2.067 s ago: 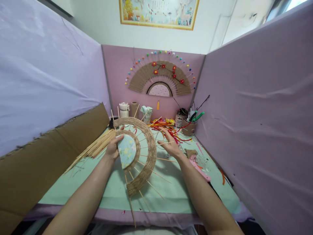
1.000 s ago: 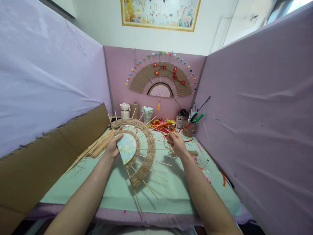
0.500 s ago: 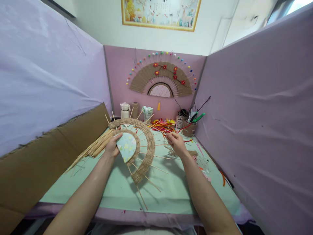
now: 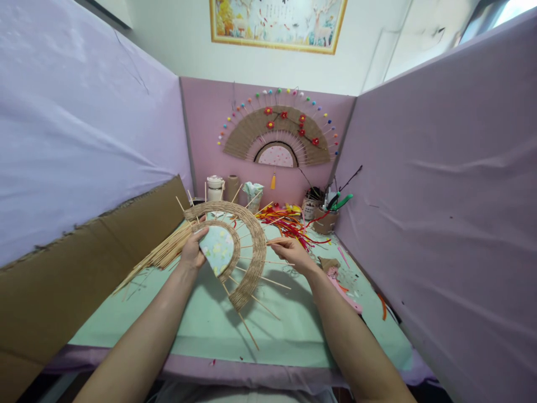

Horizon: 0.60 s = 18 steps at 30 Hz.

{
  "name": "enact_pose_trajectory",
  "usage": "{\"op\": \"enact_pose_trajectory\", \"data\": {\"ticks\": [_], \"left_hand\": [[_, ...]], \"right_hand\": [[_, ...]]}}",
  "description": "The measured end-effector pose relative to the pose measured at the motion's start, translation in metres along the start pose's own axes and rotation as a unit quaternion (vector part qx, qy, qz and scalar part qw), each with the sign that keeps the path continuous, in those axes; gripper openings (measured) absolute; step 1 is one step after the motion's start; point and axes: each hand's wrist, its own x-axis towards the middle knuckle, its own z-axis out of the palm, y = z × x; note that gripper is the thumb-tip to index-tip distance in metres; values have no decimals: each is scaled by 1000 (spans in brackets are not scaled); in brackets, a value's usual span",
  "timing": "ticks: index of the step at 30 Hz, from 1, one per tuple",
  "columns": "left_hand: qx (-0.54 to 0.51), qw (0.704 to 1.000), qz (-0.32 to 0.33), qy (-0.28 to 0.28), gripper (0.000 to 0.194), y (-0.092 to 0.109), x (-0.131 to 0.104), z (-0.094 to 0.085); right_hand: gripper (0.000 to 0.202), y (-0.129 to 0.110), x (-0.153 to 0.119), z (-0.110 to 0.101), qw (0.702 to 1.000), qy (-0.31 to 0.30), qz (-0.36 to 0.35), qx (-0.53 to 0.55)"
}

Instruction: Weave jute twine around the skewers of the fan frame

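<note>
At the left of the frame a cardboard strip slopes upward, with a bundle of pale sticks lying just beside it on the mint-green surface. Left of centre, the left hand grasps a half-round fan by its straight side, thumb on the front. The fan sits near the middle of the frame, tilted, its curve facing right. Its inner half-disc is pale blue with a yellow-and-white pattern, edged by a narrow twine rim. Thin spokes radiate across a gap, pass through a wider brown twine band and jut beyond it. At the band's outer edge, the right hand has its fingertips drawn together; whether they grip a spoke, I cannot tell. Right of centre, behind that hand, red and orange strands lie heaped.
</note>
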Motion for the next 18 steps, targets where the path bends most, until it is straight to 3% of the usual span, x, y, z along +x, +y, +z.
{"op": "enact_pose_trajectory", "data": {"ticks": [12,18], "left_hand": [[10,999,45,23,49,2,3,0],[9,997,66,40,52,5,3,0]], "right_hand": [[36,-9,0,-1,999,30,-5,10],[37,-7,2,-10,995,97,-5,-19]]}}
